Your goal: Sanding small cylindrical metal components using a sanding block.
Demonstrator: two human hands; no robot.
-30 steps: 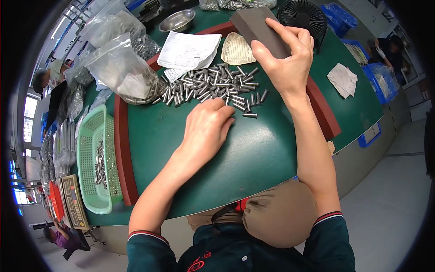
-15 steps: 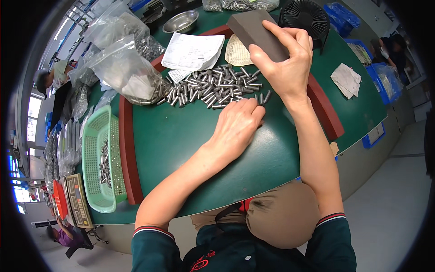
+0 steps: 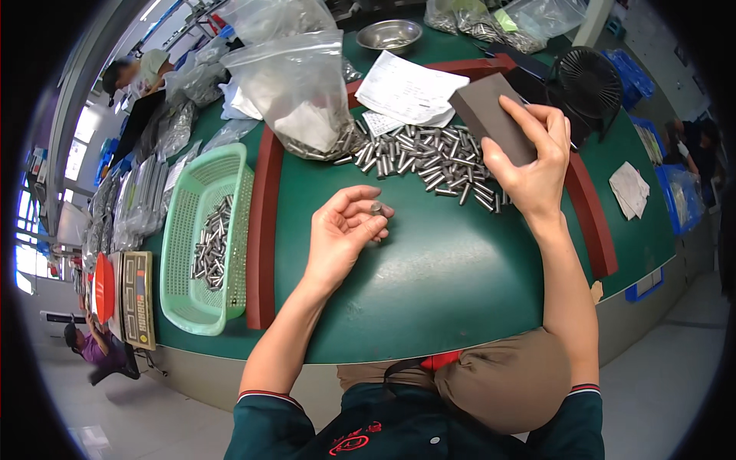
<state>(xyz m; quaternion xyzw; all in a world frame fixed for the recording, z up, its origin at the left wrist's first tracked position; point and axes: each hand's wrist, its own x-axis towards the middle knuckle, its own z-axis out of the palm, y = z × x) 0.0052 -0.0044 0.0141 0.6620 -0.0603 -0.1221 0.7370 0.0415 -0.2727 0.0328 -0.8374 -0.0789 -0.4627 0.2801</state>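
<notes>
Between the thumb and fingers of my left hand (image 3: 341, 230) is a small metal pin (image 3: 376, 208), seen nearly end-on, held above the green tabletop (image 3: 429, 268). My right hand (image 3: 537, 157) grips a dark grey-brown rectangular block (image 3: 494, 115), thumb on one side and fingers on the other. The block is raised and tilted over the right end of a loose pile of short metal pins (image 3: 429, 157). To the left, a light green perforated basket (image 3: 175, 261) contains several more such pins (image 3: 213, 245).
Red-brown rails (image 3: 264, 230) border the work area. Behind the pile lie printed papers (image 3: 410, 88) and a clear bag of metal parts (image 3: 299, 100). A steel bowl (image 3: 389, 35), black fan (image 3: 589, 84), white cloth (image 3: 630, 190) and scale (image 3: 139, 299) stand around. Other people work farther off.
My left hand has left the pile's near edge, moving left toward the basket with a pin, palm turned up. My right hand keeps the block. The whole view has shifted.
</notes>
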